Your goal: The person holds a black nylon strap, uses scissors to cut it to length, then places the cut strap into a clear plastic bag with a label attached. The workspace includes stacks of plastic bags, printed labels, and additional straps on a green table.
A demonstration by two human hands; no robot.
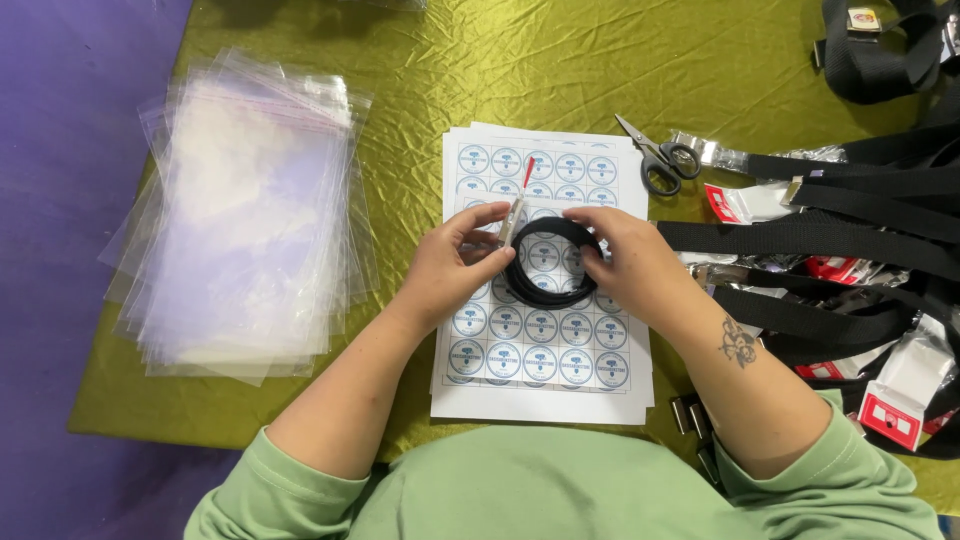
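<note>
sticker sheets (545, 395): stack of white sheets with round blue stickers, nearest the body, lying under the work; no gaps visible in the grid.
left hand (450, 268): grasping the coiled belt's left side, thumb and fingers pinching the metal buckle (512, 220) with its red tag.
coiled belt (550, 262): black webbing, rolled into a tight ring, held just above the sticker sheets between both hands; coil looks finished.
right hand (625, 255): fingers curled over the coil's right edge, clamping it.
plastic bags (245, 215): clear pile at left, well apart; belt not bagged yet.
loose belts (850, 240): black heap at right, uncoiled, many left.
scissors (660, 160): beyond the sheets, untouched.
</note>
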